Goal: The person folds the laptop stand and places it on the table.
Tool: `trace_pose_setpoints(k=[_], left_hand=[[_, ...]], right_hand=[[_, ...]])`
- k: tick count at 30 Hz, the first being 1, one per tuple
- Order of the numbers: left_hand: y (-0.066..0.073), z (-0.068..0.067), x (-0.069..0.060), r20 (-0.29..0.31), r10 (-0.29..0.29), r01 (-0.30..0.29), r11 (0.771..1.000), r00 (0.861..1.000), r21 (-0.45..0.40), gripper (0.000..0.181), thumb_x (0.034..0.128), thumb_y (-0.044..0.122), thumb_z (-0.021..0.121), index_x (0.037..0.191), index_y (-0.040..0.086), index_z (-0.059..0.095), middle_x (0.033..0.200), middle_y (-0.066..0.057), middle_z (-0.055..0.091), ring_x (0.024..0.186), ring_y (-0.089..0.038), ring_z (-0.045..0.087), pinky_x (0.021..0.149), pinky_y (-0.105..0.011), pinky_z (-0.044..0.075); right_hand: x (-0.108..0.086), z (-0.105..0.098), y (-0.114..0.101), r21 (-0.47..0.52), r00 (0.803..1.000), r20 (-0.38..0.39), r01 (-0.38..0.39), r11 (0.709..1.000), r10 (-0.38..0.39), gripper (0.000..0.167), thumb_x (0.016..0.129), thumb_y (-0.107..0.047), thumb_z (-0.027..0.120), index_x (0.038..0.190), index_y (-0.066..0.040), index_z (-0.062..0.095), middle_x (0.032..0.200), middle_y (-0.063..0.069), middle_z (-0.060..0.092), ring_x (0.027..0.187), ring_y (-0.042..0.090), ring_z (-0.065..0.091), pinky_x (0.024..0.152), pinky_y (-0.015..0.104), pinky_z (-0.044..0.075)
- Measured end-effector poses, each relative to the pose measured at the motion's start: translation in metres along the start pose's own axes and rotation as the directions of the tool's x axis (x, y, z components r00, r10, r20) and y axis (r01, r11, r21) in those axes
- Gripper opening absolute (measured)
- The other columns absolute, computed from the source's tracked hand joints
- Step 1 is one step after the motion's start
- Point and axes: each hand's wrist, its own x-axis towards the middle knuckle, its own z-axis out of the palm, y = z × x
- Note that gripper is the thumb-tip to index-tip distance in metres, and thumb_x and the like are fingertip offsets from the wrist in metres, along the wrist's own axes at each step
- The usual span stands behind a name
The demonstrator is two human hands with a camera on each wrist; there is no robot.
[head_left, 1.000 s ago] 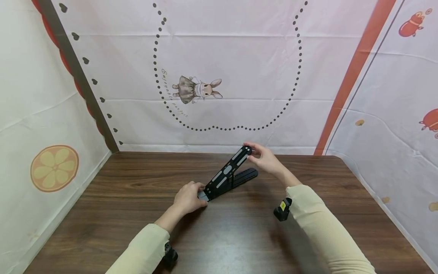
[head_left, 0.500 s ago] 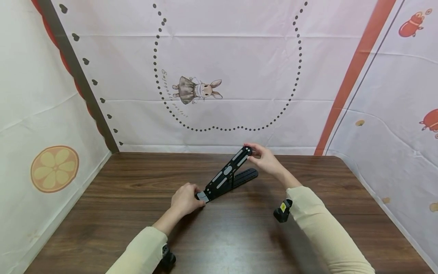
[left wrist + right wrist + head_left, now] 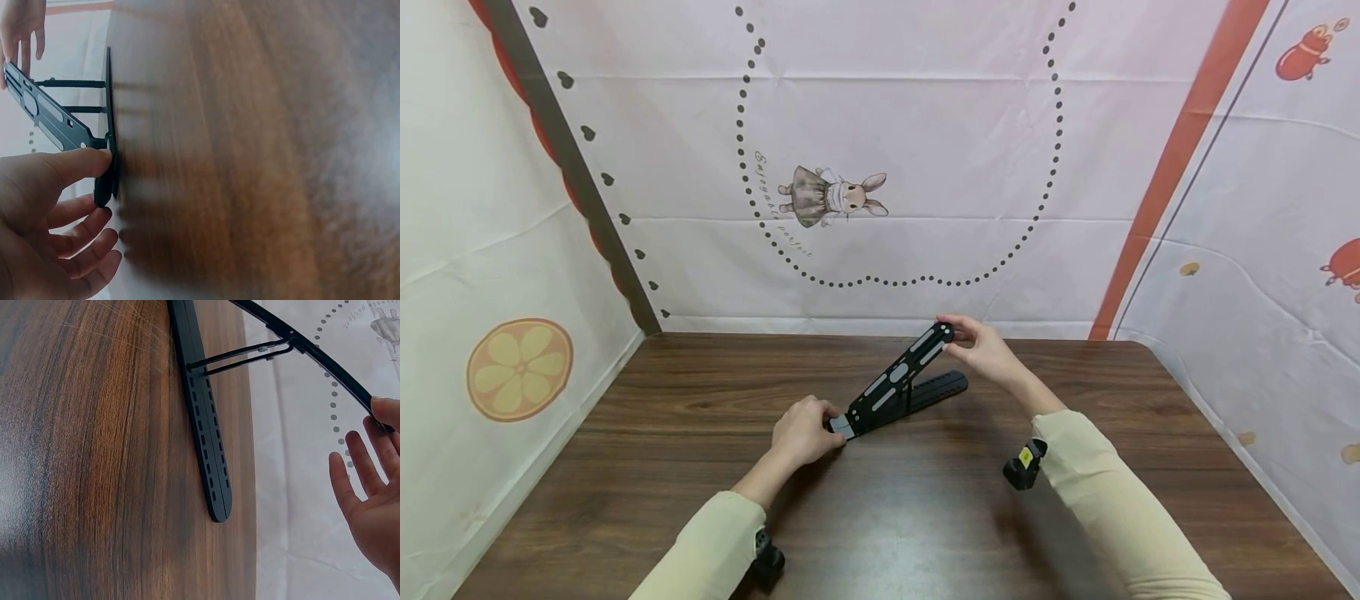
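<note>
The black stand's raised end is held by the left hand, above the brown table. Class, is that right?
Wrong hand: the head view shows the right hand holding the raised end of the black stand above the brown table.

Both forearms, entering at the bottom centre-left and lower right of the head view, wear a pale cream-yellow sleeve, the left sleeve [image 3: 700, 554] and the right sleeve [image 3: 1123, 508] each ending in a looser cuff above a bare left hand [image 3: 805, 429] and a bare right hand [image 3: 987, 350]. The right one looks finely ribbed and wrinkles toward the bottom edge. Each wrist carries a small, boxy black device, the left device [image 3: 767, 562] largely unmarked and the right device [image 3: 1024, 468] bearing a bright yellow label [image 3: 1026, 457].
</note>
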Motion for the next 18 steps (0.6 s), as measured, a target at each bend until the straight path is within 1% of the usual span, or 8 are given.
trace_pose_setpoints(k=[4,8,11,15,18], left_hand=[[-0.0021,-0.0019,0.0019,0.005,0.011,-0.011,1.000,1.000,-0.003,0.036,0.0689,0.028,0.077,0.102,0.015,0.069,0.091,0.000,0.059,0.079,-0.016,0.056,0.059,-0.034,0.045],[-0.0039,-0.0036,0.0046,0.010,0.010,-0.010,1.000,1.000,-0.007,0.035,0.0699,0.026,0.077,0.102,0.014,0.070,0.093,-0.001,0.059,0.080,-0.017,0.056,0.060,-0.034,0.045],[-0.0048,-0.0042,0.0065,0.021,0.011,-0.011,1.000,1.000,-0.007,0.035,0.0714,0.025,0.077,0.104,0.014,0.069,0.095,-0.002,0.058,0.079,-0.017,0.054,0.060,-0.034,0.044],[-0.0055,-0.0049,0.0082,0.040,0.022,-0.021,1.000,0.999,-0.014,0.035,0.0744,0.023,0.075,0.107,0.013,0.068,0.099,-0.004,0.058,0.082,-0.018,0.054,0.062,-0.034,0.045],[-0.0064,-0.0054,0.0098,0.048,0.031,-0.030,0.999,0.998,-0.010,0.035,0.0760,0.022,0.074,0.109,0.013,0.067,0.103,-0.005,0.058,0.085,-0.019,0.055,0.064,-0.035,0.046]], right_hand=[[-0.0004,-0.0005,0.0011,-0.018,1.000,-0.007,-0.003,1.000,0.003,0.050,0.087,-0.005,0.062,0.134,-0.008,0.046,0.131,0.016,0.051,0.114,0.031,0.053,0.088,0.044,0.046],[-0.0029,-0.0013,0.0000,-0.052,1.000,-0.015,0.013,0.999,-0.014,0.049,0.086,-0.007,0.063,0.132,-0.007,0.049,0.126,0.014,0.055,0.111,0.029,0.055,0.087,0.043,0.046],[-0.0055,-0.0021,-0.0013,-0.055,1.000,-0.019,0.019,0.998,-0.020,0.047,0.085,-0.007,0.064,0.130,-0.008,0.051,0.121,0.015,0.058,0.109,0.028,0.057,0.087,0.043,0.047],[-0.0079,-0.0027,-0.0017,-0.069,1.000,-0.029,-0.008,0.998,0.006,0.045,0.086,-0.011,0.064,0.129,-0.012,0.052,0.117,0.012,0.061,0.107,0.026,0.058,0.087,0.042,0.047],[-0.0084,-0.0025,-0.0005,-0.093,0.999,-0.034,-0.017,0.996,0.013,0.045,0.085,-0.015,0.065,0.128,-0.014,0.053,0.115,0.011,0.062,0.106,0.024,0.058,0.087,0.042,0.046]])
